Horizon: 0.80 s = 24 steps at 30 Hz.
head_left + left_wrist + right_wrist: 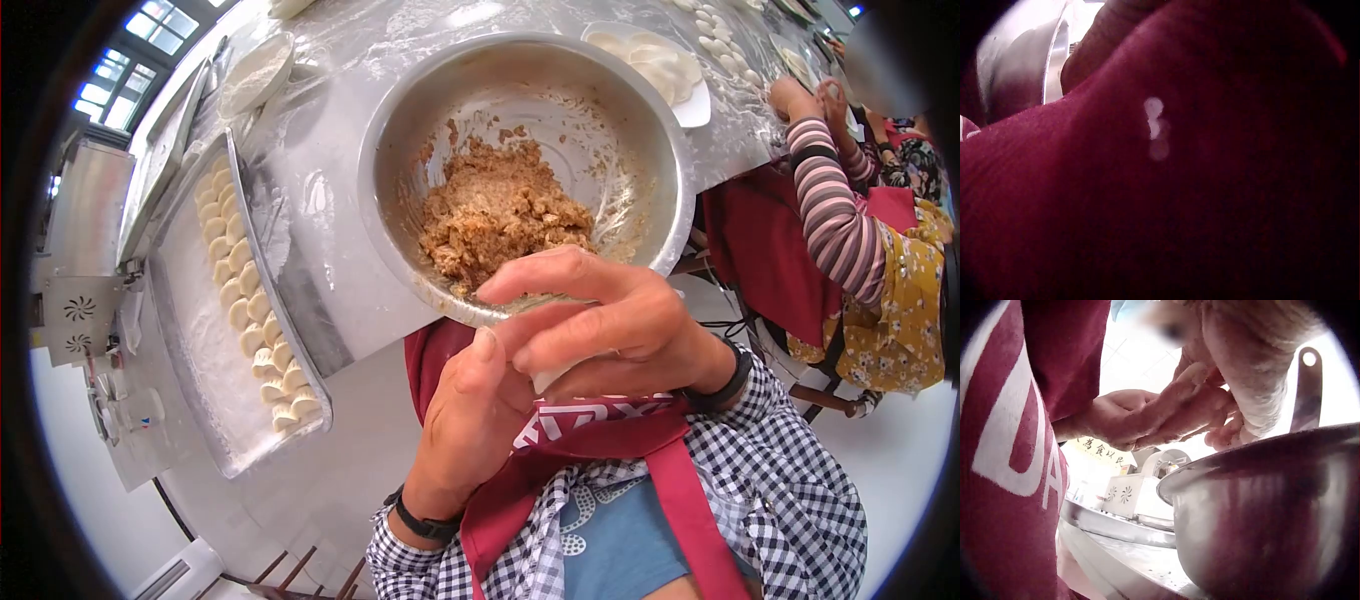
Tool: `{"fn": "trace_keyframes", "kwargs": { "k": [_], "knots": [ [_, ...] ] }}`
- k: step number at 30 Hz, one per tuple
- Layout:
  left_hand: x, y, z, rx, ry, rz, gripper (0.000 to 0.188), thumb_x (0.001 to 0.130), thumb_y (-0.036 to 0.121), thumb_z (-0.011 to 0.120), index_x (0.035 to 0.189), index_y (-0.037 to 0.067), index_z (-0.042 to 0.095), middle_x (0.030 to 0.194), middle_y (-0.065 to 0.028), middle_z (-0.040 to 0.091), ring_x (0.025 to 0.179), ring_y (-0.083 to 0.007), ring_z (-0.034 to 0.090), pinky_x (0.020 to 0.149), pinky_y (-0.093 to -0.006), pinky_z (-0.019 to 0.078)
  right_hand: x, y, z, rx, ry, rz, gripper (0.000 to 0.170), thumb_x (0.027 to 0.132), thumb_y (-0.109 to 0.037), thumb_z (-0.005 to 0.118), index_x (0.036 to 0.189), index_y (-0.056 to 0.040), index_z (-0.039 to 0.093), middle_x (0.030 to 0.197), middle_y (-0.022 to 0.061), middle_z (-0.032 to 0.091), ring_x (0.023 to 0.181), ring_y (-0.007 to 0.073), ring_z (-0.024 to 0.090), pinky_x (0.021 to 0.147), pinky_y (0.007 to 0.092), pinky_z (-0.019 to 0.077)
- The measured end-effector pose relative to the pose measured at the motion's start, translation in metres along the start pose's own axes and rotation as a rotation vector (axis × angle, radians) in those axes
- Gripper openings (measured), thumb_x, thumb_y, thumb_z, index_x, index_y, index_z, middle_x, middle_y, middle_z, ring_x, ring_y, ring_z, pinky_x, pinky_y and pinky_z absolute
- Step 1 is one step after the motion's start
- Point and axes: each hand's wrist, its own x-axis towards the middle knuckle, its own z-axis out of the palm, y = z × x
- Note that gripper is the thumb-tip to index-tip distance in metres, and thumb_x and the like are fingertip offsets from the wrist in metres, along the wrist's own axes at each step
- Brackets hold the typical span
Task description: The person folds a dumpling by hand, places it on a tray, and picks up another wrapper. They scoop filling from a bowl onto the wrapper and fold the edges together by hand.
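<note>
A small pale piece of dough (pixel 546 379) shows between the two hands, mostly hidden by the fingers. My left hand (pixel 468 425) grips it from the left, thumb upward. From the right, my right hand (pixel 625 335) pinches it with bent fingers. Both hands meet just over the near rim of a steel bowl (pixel 372 190), which holds brown minced filling (pixel 505 205). In the right wrist view the left hand (pixel 1147 415) and right hand (pixel 1244 359) touch beside the bowl (pixel 1260 512). The left wrist view is mostly red apron (pixel 1166 206).
A metal tray (pixel 205 350) with rows of shaped dumplings (pixel 240 285) stands at the left. Behind the bowl to the right is a white plate (pixel 692 108) of round wrappers (pixel 650 62). A dish of flour (pixel 255 75) lies back left. Another person's striped sleeve (pixel 835 215) is at right.
</note>
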Motion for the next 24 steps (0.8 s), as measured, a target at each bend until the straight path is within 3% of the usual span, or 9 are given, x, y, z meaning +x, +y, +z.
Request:
{"fn": "trace_keyframes", "kwargs": {
  "k": [5, 7, 9, 11, 13, 17, 21, 22, 24],
  "knots": [
    [0.002, -0.001, 0.001, -0.037, 0.080, -0.006, 0.059, 0.095, 0.043, 0.025, 0.123, -0.006, 0.040, 0.126, -0.0168, 0.045, 0.113, -0.0258, 0.047, 0.094, -0.0396, 0.0384, 0.001, 0.005, -0.001, -0.007, -0.023, -0.106, 0.020, 0.066, -0.002, 0.070, 0.084, -0.0038, 0.063, 0.113, 0.0158, 0.055, 0.101, 0.0300, 0.056, 0.083, 0.0390, 0.0461],
    [0.002, -0.001, 0.000, -0.087, 0.103, 0.009, 0.059, 0.095, 0.043, 0.025, 0.124, -0.006, 0.040, 0.126, -0.0164, 0.045, 0.113, -0.0254, 0.047, 0.094, -0.0396, 0.0384, 0.000, -0.003, 0.009, 0.097, 0.141, 0.105, 0.018, 0.067, -0.003, 0.069, 0.083, -0.0027, 0.063, 0.109, 0.0142, 0.057, 0.099, 0.0291, 0.056, 0.082, 0.0378, 0.0462],
    [0.004, -0.001, -0.002, -0.137, 0.129, 0.026, 0.058, 0.095, 0.043, 0.026, 0.124, -0.005, 0.039, 0.126, -0.0160, 0.045, 0.113, -0.0251, 0.046, 0.094, -0.0396, 0.0383, 0.001, -0.004, 0.010, 0.078, 0.172, 0.095, 0.017, 0.068, -0.004, 0.069, 0.084, -0.0026, 0.063, 0.108, 0.0138, 0.058, 0.099, 0.0285, 0.056, 0.081, 0.0373, 0.0460],
    [0.006, -0.003, -0.004, -0.235, 0.019, 0.073, 0.050, 0.095, 0.034, 0.027, 0.127, -0.004, 0.037, 0.124, -0.0142, 0.046, 0.111, -0.0212, 0.047, 0.092, -0.0342, 0.0382, 0.001, 0.000, 0.008, 0.062, 0.203, 0.088, 0.016, 0.068, -0.005, 0.068, 0.084, -0.0026, 0.063, 0.106, 0.0133, 0.058, 0.098, 0.0280, 0.057, 0.080, 0.0368, 0.0458],
    [0.007, -0.004, -0.004, -0.272, 0.032, 0.071, 0.049, 0.095, 0.033, 0.027, 0.127, -0.003, 0.037, 0.124, -0.0133, 0.046, 0.111, -0.0206, 0.047, 0.092, -0.0347, 0.0384, 0.001, 0.009, 0.002, -0.100, 0.091, -0.124, 0.025, 0.067, -0.008, 0.073, 0.088, -0.0008, 0.063, 0.111, 0.0209, 0.055, 0.099, 0.0319, 0.056, 0.082, 0.0387, 0.0468],
    [0.011, -0.009, -0.010, -0.446, 0.079, 0.094, 0.054, 0.095, 0.039, 0.025, 0.126, -0.004, 0.037, 0.126, -0.0163, 0.044, 0.114, -0.0258, 0.046, 0.094, -0.0395, 0.0387, 0.004, 0.009, 0.005, -0.208, 0.095, -0.141, 0.027, 0.067, -0.008, 0.073, 0.090, 0.0003, 0.063, 0.112, 0.0217, 0.054, 0.099, 0.0321, 0.056, 0.082, 0.0398, 0.0465],
    [0.011, -0.003, -0.005, -0.326, 0.099, 0.062, 0.053, 0.096, 0.038, 0.025, 0.127, -0.003, 0.036, 0.125, -0.0154, 0.045, 0.113, -0.0258, 0.047, 0.095, -0.0406, 0.0388, 0.007, 0.001, 0.013, -0.074, 0.258, 0.013, 0.024, 0.066, -0.009, 0.071, 0.086, 0.0011, 0.063, 0.108, 0.0199, 0.057, 0.099, 0.0330, 0.056, 0.082, 0.0404, 0.0463],
    [0.011, -0.001, -0.005, -0.303, 0.076, 0.061, 0.049, 0.096, 0.036, 0.026, 0.126, -0.001, 0.038, 0.124, -0.0115, 0.045, 0.114, -0.0215, 0.045, 0.094, -0.0374, 0.0386, 0.007, 0.000, 0.014, -0.036, 0.293, 0.042, 0.022, 0.067, -0.008, 0.071, 0.085, 0.0012, 0.063, 0.108, 0.0196, 0.058, 0.099, 0.0333, 0.056, 0.082, 0.0407, 0.0463],
    [0.011, -0.002, -0.006, -0.281, 0.053, 0.056, 0.046, 0.096, 0.034, 0.028, 0.126, 0.002, 0.040, 0.123, -0.0076, 0.046, 0.115, -0.0172, 0.043, 0.094, -0.0342, 0.0383, 0.006, 0.009, 0.009, -0.128, 0.241, -0.053, 0.022, 0.067, -0.010, 0.070, 0.085, 0.0011, 0.063, 0.108, 0.0191, 0.058, 0.099, 0.0333, 0.056, 0.083, 0.0413, 0.0461]
  ]
}}
